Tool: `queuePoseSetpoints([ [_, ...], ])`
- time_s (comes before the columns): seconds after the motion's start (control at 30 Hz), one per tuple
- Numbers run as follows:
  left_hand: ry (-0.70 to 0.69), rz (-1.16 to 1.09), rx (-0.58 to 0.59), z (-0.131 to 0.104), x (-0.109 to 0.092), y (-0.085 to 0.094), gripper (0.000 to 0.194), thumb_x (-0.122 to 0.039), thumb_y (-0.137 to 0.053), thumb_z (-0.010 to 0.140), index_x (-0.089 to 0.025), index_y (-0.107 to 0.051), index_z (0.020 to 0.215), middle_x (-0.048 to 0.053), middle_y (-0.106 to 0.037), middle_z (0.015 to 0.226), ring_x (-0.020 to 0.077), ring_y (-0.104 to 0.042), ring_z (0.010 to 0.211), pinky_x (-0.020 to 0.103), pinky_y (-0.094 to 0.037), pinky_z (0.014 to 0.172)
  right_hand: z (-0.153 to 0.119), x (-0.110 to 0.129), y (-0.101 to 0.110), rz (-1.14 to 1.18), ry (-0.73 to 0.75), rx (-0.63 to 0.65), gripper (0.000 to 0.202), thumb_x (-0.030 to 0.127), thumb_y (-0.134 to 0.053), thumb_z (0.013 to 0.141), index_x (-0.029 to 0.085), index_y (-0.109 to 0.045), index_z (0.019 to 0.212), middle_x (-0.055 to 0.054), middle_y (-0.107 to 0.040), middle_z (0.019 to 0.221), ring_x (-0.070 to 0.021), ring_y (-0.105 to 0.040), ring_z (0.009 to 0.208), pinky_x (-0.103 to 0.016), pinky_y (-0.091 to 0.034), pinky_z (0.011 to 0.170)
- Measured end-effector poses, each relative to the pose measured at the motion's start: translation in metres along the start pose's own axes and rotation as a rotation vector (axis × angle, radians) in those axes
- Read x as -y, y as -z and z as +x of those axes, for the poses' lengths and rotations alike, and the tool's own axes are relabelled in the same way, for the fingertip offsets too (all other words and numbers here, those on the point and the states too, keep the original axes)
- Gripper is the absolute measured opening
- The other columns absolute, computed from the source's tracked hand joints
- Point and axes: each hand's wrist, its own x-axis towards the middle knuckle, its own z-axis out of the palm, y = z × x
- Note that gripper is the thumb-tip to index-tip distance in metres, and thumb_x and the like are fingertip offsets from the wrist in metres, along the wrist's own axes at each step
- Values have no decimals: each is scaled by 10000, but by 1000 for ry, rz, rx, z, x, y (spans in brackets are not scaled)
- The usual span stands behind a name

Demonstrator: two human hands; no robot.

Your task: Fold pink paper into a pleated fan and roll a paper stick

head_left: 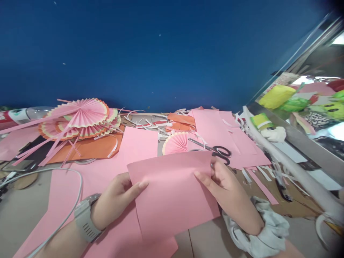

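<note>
A sheet of pink paper point(172, 200) is held up over the table, tilted toward me. My left hand point(118, 195) pinches its left edge, thumb on the near face and fingers behind. On the right edge, my right hand point(219, 179) grips it the same way. Beneath lies a larger pink sheet point(104, 172). Just beyond the held paper are black-handled scissors point(212, 147) and a pleated pink paper fan point(176, 143), partly covered by the held sheet.
Pleated pink rosettes with orange edges point(83, 114) pile up at the back left on orange paper point(88, 147). More pink sheets point(215, 125) and white strips lie at the back right. A white cable point(80, 182) crosses the left side. A blue wall point(161, 53) stands behind.
</note>
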Motion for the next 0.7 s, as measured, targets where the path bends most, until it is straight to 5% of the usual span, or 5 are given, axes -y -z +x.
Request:
queuePoseSetpoints([
  [0.2, 40, 12, -145, 4, 3, -5, 348, -377, -573, 775, -168, -409, 550, -59, -332, 495, 73, -309, 463, 192, -274, 424, 5, -3, -1, -69, -27, -46, 284, 422, -525, 811, 205, -408, 672, 65, -410, 565, -80, -406, 499, -199, -326, 455],
  [0.3, 32, -218, -48, 6, -4, -3, 185, -343, -547, 809, -159, -558, 824, -33, -464, 579, 89, -408, 500, 193, -360, 463, 4, -2, 1, -43, -7, 17, 212, 402, -494, 834, 205, -507, 755, 37, -510, 654, -99, -479, 568, -199, -374, 489],
  [0.43, 57, -313, -149, 5, -8, 1, 524, -316, -587, 793, -233, -381, 1268, -73, -407, 530, 86, -398, 459, 172, -358, 447, 3, 1, 2, -17, 45, 146, 190, 353, -466, 857, 233, -570, 963, -1, -604, 838, -153, -568, 792, -224, -458, 664],
  [0.57, 46, -392, -279, 4, -6, 5, 589, -329, -613, 770, -244, -379, 1304, -20, -507, 689, 105, -503, 637, 182, -414, 610, 1, 3, 0, -33, 51, 288, 222, 341, -477, 852, 243, -596, 1013, -12, -636, 894, -174, -588, 826, -272, -463, 769],
  [0.7, 68, -521, -179, 5, -8, 5, 606, -305, -570, 805, -297, -280, 1336, -68, -444, 596, 67, -434, 497, 177, -400, 542, 1, 6, -1, 44, 27, 405, 274, 365, -466, 856, 232, -597, 1055, -29, -642, 1009, -198, -586, 949, -287, -466, 813],
])
